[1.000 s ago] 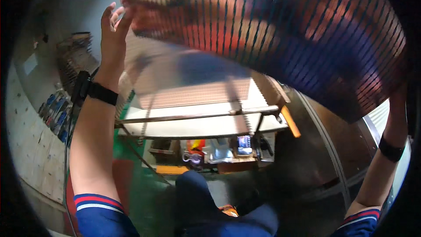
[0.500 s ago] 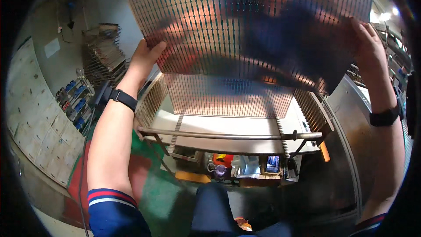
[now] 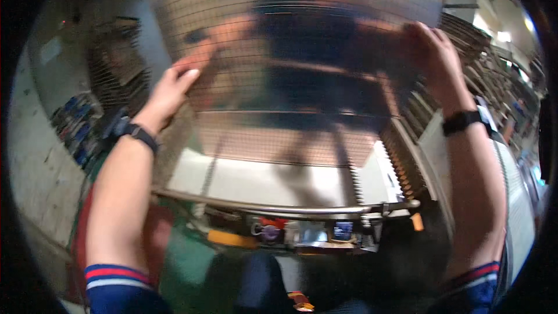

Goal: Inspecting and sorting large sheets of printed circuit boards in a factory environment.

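Note:
A large, shiny copper-coloured panel (image 3: 302, 40) with a fine grid pattern is raised in front of me. My left hand (image 3: 171, 90) grips its left edge, thumb on the near face. At the opposite edge, my right hand (image 3: 440, 61) holds the panel with its fingers closed round the side; part of that grip is blurred. Below it, a second gridded panel (image 3: 244, 144) stands in a rack with toothed slots, above a white base (image 3: 261, 175). The slotted right side of the rack (image 3: 401, 166) shows beside it. Whether the two panels touch I cannot tell.
A metal bar (image 3: 279, 206) runs across the rack's front. Beneath it, a shelf holds a purple item (image 3: 269, 232), a blue pack (image 3: 343, 231) and an orange strip (image 3: 232, 239). Pale lockers (image 3: 46, 180) and stacked racks (image 3: 119, 61) stand left; more racks stand right.
Both hands have moved left with the raised panel, the left hand also slightly down. The view has shifted, so the rack's front bar appears lower.

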Demonstrator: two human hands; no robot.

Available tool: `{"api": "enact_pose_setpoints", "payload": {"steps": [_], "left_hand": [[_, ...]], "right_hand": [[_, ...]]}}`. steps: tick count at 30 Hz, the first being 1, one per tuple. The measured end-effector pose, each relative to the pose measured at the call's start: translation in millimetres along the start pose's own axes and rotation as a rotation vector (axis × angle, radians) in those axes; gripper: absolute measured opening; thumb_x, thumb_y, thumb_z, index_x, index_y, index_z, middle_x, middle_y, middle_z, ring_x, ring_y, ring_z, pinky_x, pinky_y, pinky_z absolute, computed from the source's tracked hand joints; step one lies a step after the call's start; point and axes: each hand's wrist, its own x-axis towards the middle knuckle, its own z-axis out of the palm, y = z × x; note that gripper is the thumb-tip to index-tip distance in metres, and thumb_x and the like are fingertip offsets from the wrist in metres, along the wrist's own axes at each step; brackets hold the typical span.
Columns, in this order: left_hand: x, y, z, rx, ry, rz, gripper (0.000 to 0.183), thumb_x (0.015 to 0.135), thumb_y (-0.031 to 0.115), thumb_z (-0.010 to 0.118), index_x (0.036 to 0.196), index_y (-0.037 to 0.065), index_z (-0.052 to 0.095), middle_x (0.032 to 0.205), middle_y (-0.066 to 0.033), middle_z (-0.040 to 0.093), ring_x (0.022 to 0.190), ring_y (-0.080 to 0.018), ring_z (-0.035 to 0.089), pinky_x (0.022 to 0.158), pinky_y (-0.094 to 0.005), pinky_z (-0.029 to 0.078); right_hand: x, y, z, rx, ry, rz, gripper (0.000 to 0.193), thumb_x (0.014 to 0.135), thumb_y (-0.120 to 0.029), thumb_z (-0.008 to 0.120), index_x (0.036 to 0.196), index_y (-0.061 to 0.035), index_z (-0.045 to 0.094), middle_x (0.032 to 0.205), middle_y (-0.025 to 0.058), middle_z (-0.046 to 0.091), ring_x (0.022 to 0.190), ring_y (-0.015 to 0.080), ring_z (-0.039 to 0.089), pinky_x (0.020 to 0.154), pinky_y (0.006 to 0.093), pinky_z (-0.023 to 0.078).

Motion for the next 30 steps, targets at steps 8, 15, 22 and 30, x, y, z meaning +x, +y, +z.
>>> {"api": "enact_pose_setpoints", "payload": {"steps": [8, 15, 22, 30], "left_hand": [[12.7, -30.8, -9.9, 0.204, 0.120, -0.074, 0.053, 0.103, 0.043, 0.056, 0.136, 0.001, 0.055, 0.131, -0.0138, 0.062, 0.122, -0.0227, 0.056, 0.106, -0.0349, 0.039], [11.0, -23.7, -1.1, 0.189, 0.121, -0.059, 0.053, 0.102, 0.044, 0.057, 0.134, 0.002, 0.056, 0.130, -0.0133, 0.063, 0.121, -0.0226, 0.058, 0.105, -0.0355, 0.040], [12.3, -33.1, -13.6, 0.348, 0.158, -0.126, 0.052, 0.096, 0.044, 0.066, 0.128, 0.006, 0.052, 0.119, -0.0094, 0.061, 0.107, -0.0212, 0.059, 0.087, -0.0369, 0.050], [7.5, -20.2, -7.4, 0.493, 0.214, -0.015, 0.046, 0.095, 0.034, 0.068, 0.123, 0.000, 0.054, 0.106, -0.0140, 0.065, 0.099, -0.0239, 0.063, 0.090, -0.0369, 0.049]], "right_hand": [[17.4, 28.4, 11.4, 0.127, 0.007, -0.030, 0.036, 0.098, -0.024, 0.068, 0.119, 0.0047, 0.059, 0.107, 0.0110, 0.068, 0.094, 0.0190, 0.066, 0.084, 0.0334, 0.054], [8.4, 45.4, -2.7, 0.148, 0.038, -0.013, 0.032, 0.100, -0.023, 0.065, 0.118, 0.0031, 0.060, 0.104, 0.0082, 0.068, 0.094, 0.0173, 0.066, 0.085, 0.0325, 0.052], [-1.6, 70.4, -93.0, -0.495, -0.155, 0.204, 0.037, 0.105, -0.033, 0.057, 0.089, -0.0006, 0.064, 0.080, 0.0008, 0.061, 0.070, 0.0117, 0.055, 0.065, 0.0282, 0.046], [-70.7, 23.7, -265.0, -1.412, -0.088, -0.237, 0.031, 0.100, -0.021, 0.047, 0.113, 0.0019, 0.064, 0.084, 0.0213, 0.066, 0.080, 0.0341, 0.065, 0.077, 0.0439, 0.051]]}}
